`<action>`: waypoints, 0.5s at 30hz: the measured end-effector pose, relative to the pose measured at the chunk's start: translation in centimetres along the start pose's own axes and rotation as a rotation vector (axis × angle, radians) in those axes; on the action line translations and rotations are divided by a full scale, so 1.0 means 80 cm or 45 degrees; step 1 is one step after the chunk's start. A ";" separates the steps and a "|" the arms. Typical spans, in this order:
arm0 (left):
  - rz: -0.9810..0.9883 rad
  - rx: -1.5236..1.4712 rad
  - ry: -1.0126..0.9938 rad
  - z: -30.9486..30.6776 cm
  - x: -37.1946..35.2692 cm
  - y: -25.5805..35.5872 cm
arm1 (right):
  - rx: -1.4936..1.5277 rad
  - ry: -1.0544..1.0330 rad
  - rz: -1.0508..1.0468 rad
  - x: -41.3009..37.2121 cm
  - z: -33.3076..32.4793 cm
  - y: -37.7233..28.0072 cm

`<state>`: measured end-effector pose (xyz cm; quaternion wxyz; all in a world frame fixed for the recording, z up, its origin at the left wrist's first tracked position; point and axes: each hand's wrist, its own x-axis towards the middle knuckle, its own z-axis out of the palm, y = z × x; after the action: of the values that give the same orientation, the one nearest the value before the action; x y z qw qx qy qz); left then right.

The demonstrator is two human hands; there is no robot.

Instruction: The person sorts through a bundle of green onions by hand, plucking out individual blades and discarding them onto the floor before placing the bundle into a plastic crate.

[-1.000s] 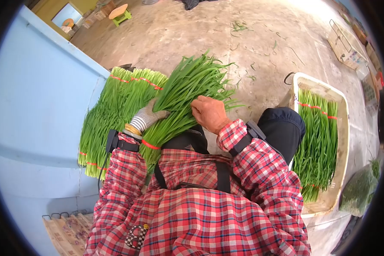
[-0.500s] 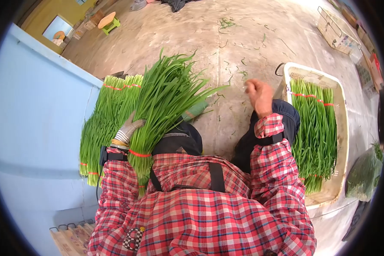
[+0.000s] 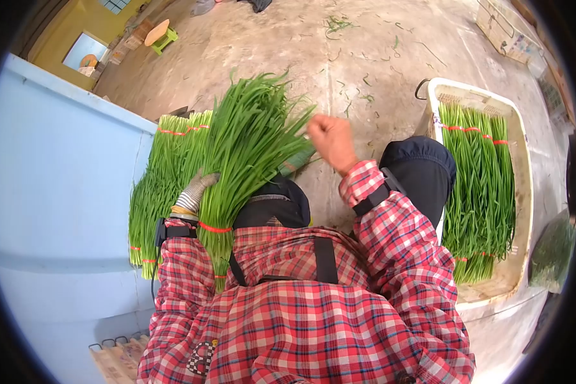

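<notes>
My left hand [image 3: 201, 185], in a grey glove with a striped cuff, is closed around the side of a large bunch of garlic chives [image 3: 243, 147]. The bunch leans over my thigh, stems toward me and leaf tips fanning up and away. Red bands [image 3: 215, 228] circle its stem end. My bare right hand [image 3: 333, 141] is closed beside the right-hand leaf tips; whatever its fingers may hold is hidden. Against the blue panel, left of my gloved hand, lie more banded chive bunches [image 3: 163, 192]. A green roll-shaped thing [image 3: 297, 160] is partly covered by the leaves.
To my right stands a white plastic crate [image 3: 523, 153] holding banded chive bunches [image 3: 477, 192]. A blue panel [image 3: 64, 192] borders my left side. Loose leaf scraps [image 3: 336, 25] lie on the concrete floor [image 3: 288, 45]. Another crate [image 3: 502, 32] stands far right, a small stool [image 3: 161, 37] far left.
My right hand has moved left, from above my right knee to the leaf tips of the held bunch. The left hand keeps its hold, and the view has shifted slightly.
</notes>
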<state>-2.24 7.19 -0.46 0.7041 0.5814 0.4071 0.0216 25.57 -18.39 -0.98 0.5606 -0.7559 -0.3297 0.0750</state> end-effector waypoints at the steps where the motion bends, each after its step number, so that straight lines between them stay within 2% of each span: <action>1: -0.003 0.001 -0.001 0.005 -0.004 0.004 | 0.219 0.135 0.073 0.014 -0.002 0.021; 2: -0.047 -0.076 0.014 0.010 -0.008 0.008 | 0.438 0.270 0.146 0.024 -0.005 0.043; 3: -0.087 -0.155 0.029 0.014 -0.012 0.010 | 0.440 0.268 0.145 0.022 -0.018 0.043; 5: -0.038 -0.135 0.073 0.010 -0.009 0.003 | -0.264 0.741 -0.231 0.020 -0.048 0.017; 6: 0.007 -0.112 0.111 0.007 -0.004 0.000 | -0.264 0.742 -0.238 0.016 -0.052 0.005; 7: 0.016 -0.115 0.107 0.004 0.004 -0.003 | -0.267 0.502 -0.265 0.007 -0.054 -0.010; 9: 0.305 0.275 0.319 0.002 0.015 -0.011 | -0.196 0.068 -0.391 -0.021 -0.040 -0.053; 10: 0.244 0.241 0.222 0.031 -0.007 0.018 | -0.119 -0.124 -0.488 -0.039 -0.016 -0.083; 12: 0.327 0.339 0.272 0.049 -0.017 0.026 | -0.090 -0.370 -0.674 -0.064 0.029 -0.110; 13: 0.405 0.444 0.326 0.056 -0.019 0.027 | -0.179 -0.558 -0.564 -0.068 0.044 -0.116; 15: 0.452 0.409 0.406 0.061 -0.026 0.020 | -0.347 -0.483 -0.489 -0.074 0.064 -0.101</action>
<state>0.04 2.74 1.97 0.5153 0.7370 0.4027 0.1707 15.18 -16.52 2.94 0.3865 -0.7205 -0.5724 0.0626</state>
